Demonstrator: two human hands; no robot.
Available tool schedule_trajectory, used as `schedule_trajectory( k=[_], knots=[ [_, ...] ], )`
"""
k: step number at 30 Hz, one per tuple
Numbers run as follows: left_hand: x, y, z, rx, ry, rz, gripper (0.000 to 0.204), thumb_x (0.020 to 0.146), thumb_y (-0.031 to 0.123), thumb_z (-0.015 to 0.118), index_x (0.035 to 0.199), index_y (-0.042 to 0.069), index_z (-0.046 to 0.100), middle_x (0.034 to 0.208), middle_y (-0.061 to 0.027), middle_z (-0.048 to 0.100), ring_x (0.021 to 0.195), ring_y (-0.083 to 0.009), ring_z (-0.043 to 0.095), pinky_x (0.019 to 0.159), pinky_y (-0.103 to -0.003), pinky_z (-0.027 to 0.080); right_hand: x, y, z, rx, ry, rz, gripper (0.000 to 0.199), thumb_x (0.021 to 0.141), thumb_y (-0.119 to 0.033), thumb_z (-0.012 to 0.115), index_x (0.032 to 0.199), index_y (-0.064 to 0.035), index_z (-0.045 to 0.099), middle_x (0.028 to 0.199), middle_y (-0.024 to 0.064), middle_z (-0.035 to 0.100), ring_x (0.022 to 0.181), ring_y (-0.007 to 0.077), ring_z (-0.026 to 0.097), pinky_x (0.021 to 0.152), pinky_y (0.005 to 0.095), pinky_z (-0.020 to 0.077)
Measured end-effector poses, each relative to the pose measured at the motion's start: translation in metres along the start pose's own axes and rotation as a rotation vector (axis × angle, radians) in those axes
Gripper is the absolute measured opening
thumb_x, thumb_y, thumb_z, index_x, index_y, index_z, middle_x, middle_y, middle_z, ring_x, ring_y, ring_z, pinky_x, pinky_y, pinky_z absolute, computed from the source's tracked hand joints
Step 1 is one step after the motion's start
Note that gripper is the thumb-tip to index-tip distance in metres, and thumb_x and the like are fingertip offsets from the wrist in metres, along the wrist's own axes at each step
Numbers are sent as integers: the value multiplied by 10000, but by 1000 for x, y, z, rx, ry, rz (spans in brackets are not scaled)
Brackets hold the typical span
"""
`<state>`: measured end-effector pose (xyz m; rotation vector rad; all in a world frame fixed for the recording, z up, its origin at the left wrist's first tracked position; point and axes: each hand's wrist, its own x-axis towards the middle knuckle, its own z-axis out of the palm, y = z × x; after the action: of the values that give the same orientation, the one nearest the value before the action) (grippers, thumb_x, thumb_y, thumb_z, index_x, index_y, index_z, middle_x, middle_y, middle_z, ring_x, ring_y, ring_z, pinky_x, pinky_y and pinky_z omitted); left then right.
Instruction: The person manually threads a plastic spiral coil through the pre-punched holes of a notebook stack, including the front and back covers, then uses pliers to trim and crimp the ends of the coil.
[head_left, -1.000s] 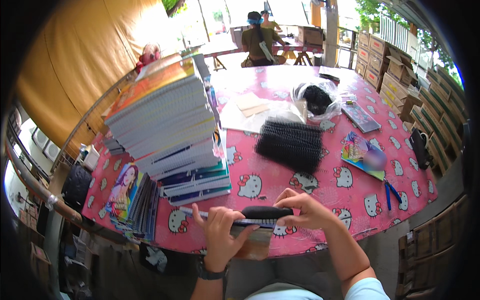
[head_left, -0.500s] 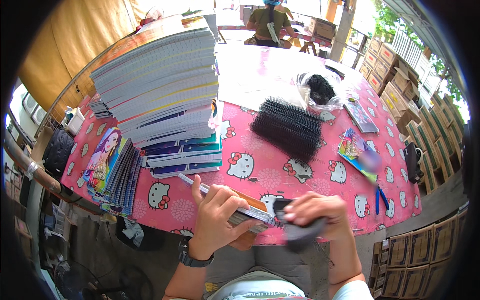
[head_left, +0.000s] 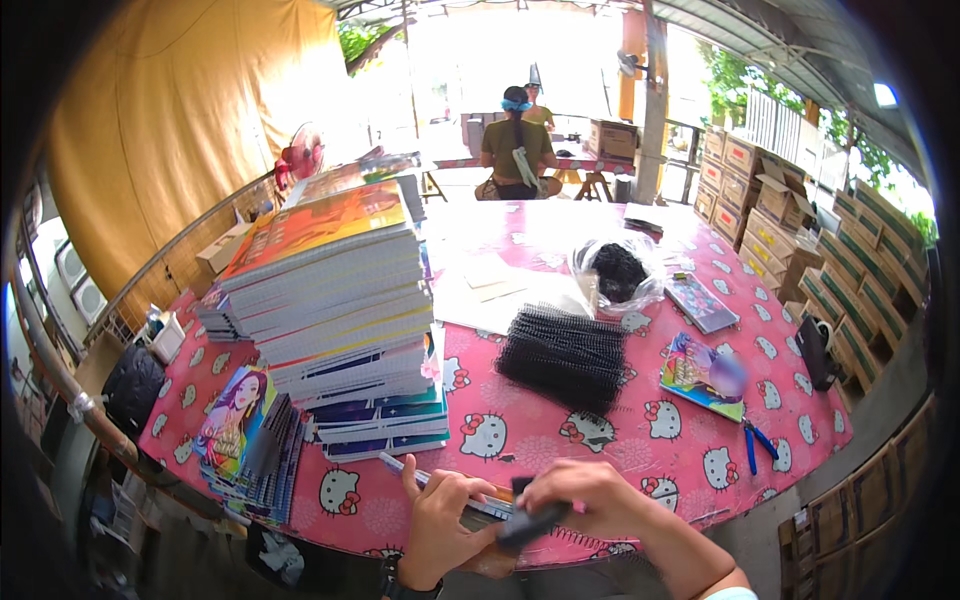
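My left hand (head_left: pixel 438 522) is closed around a thin stack of pages with an orange-edged cover, a notebook (head_left: pixel 490 507) held at the table's near edge. My right hand (head_left: pixel 585 495) grips a dark, blocky handheld tool (head_left: pixel 530 528) pressed against the notebook's right end, close to my left thumb. A thin black spiral coil (head_left: pixel 595 546) trails rightward from there, beneath my right forearm. The tool hides where coil and notebook meet. Beyond my hands lies a pile of black spiral coils (head_left: pixel 563 358).
A tall stack of notebooks (head_left: pixel 335 320) rises on the left, beside a smaller pile of coil-bound notebooks (head_left: pixel 235 425). To the right are a colourful notebook (head_left: pixel 685 368), blue-handled pliers (head_left: pixel 760 442) and a clear bag of black material (head_left: pixel 618 275). A person (head_left: pixel 515 150) sits farther back.
The view has tilted up, so the table sits lower in it. My right hand and the dark tool have come closer to my left hand. The left hand still holds the notebook.
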<state>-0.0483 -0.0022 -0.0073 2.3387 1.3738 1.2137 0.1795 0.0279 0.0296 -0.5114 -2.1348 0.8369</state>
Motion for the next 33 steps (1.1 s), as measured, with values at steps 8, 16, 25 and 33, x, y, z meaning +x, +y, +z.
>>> schedule_trajectory(
  k=[8,16,25,33],
  knots=[
    [-1,-5,3,-16,-17,-9,669,578,404,840,1109,120,549,831,29,598,905,-168,573,1101,-574,38,-2,18,10,-115,19,139,320,642,88,608,930,-38,663,895,96,665,891,272,624,755,352,515],
    [-13,-15,-2,38,439,-90,1074,582,332,866,1417,32,261,1381,-188,362,1302,-305,346,1117,-509,102,5,46,14,-376,-18,178,355,657,77,587,983,-45,653,898,116,645,921,307,609,773,389,509],
    [-30,-42,22,-594,492,-397,1152,542,70,873,1457,10,175,1450,-204,317,1342,-271,317,1098,-381,259,22,51,11,-475,68,120,415,623,90,599,1003,-65,663,907,87,664,893,290,610,762,340,513],
    [-33,-38,27,-571,462,-349,951,667,7,787,1448,10,244,1342,-140,383,1282,-267,389,1068,-363,305,12,62,12,-191,14,194,446,604,104,608,1017,-55,666,874,114,651,866,297,611,757,346,504]
  ],
)
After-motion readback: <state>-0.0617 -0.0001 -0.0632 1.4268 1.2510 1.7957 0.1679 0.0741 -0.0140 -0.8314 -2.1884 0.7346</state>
